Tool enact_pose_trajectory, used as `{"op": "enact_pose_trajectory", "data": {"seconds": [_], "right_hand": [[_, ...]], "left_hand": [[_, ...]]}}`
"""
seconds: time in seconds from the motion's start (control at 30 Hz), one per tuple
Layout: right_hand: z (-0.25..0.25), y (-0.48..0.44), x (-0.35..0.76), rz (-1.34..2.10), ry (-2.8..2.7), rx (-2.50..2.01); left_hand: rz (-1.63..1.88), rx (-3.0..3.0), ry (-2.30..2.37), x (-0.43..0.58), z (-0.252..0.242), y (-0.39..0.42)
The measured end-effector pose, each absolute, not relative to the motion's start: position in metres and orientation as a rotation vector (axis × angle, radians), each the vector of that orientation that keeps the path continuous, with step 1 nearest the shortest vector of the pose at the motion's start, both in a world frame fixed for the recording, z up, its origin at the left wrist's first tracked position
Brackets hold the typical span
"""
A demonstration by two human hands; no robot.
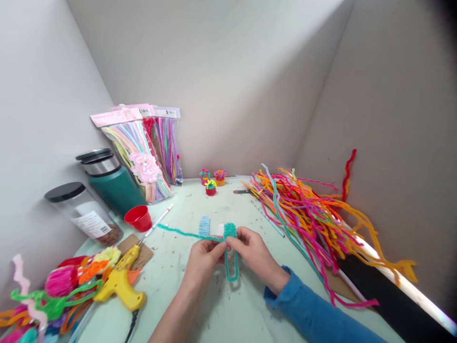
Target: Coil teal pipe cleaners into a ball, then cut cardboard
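Note:
A teal pipe cleaner (185, 233) is held over the pale green table (221, 205) by both hands. My left hand (202, 259) pinches it at the middle, with a free end running out to the left. My right hand (252, 250) pinches a wound teal coil (230, 230) at the fingertips. A teal loop (231, 267) hangs down between the two hands. A light blue coiled piece (204, 225) and a white piece (220, 229) sit just behind the fingers.
A yellow glue gun (119, 281) and a heap of bright pipe cleaner shapes (60, 286) lie at the left. A red cup (138, 217), a teal flask (110, 183), a clear jar (84, 212) and pipe cleaner packs (143, 152) stand behind. Loose pipe cleaners (307, 209) fill the right.

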State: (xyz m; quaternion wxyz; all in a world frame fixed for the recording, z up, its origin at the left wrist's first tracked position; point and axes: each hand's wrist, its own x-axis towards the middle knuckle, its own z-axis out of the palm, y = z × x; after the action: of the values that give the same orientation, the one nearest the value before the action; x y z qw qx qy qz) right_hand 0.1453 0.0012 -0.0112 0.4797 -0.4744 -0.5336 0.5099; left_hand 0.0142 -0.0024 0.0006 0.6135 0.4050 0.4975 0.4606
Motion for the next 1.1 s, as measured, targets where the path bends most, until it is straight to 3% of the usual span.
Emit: {"op": "enact_pose_trajectory", "data": {"seconds": [0.6,0.83,1.03,1.1], "right_hand": [[-0.014,0.001,0.145,0.99,-1.439,-1.327],[-0.018,-0.002,0.143,0.448,-1.602,-1.448],[-0.013,0.003,0.148,1.205,-1.349,-1.101],[-0.009,0.003,0.149,1.313,-1.29,-0.998]], "left_hand": [[1.032,1.183,1.278,0.013,-0.011,-0.002],[1.001,1.762,1.543,0.02,0.001,-0.016],[1.061,1.309,1.259,0.013,0.013,-0.012],[1.042,1.091,1.127,0.01,0.016,-0.01]]}}
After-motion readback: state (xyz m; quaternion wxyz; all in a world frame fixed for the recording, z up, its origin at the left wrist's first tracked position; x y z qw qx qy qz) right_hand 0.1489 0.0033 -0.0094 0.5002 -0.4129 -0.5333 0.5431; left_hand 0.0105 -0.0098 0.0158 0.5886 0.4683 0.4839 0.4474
